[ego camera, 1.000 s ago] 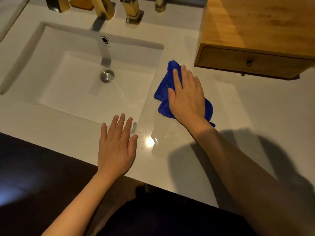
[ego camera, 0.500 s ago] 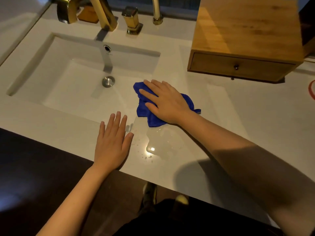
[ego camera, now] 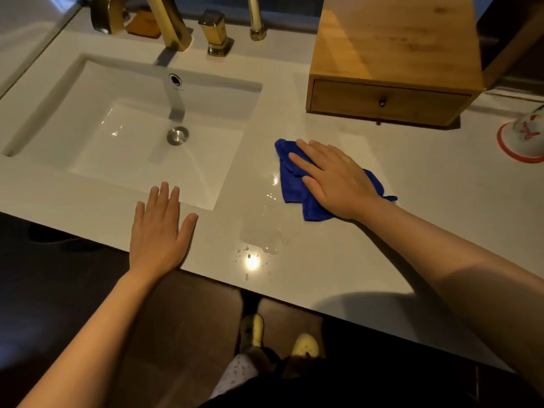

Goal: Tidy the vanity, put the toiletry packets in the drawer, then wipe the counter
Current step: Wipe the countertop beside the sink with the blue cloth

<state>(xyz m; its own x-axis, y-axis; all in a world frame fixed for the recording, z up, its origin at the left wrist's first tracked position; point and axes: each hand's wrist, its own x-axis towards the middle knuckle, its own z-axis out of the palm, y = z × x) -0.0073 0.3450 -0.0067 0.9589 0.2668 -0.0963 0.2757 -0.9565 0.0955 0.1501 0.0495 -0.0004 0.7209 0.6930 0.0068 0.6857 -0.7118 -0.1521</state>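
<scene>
My right hand (ego camera: 335,178) lies flat on a crumpled blue cloth (ego camera: 291,184), pressing it onto the pale counter (ego camera: 397,231) just right of the sink. My left hand (ego camera: 160,228) rests palm down, fingers spread, on the counter's front edge below the sink, holding nothing. A wet patch with droplets (ego camera: 259,237) glistens between my hands. The wooden drawer box (ego camera: 391,57) stands at the back right with its drawer shut. No toiletry packets are visible.
A white rectangular sink (ego camera: 223,101) with a metal drain (ego camera: 177,135) fills the left. Gold taps (ego camera: 170,22) stand behind it. A red-rimmed white object (ego camera: 524,139) sits at the far right edge. My feet show below the counter's front edge.
My right hand swept the blue cloth left toward the sink rim, then back right onto the counter. My left hand stayed put. The view shifted, showing more of the counter's right side.
</scene>
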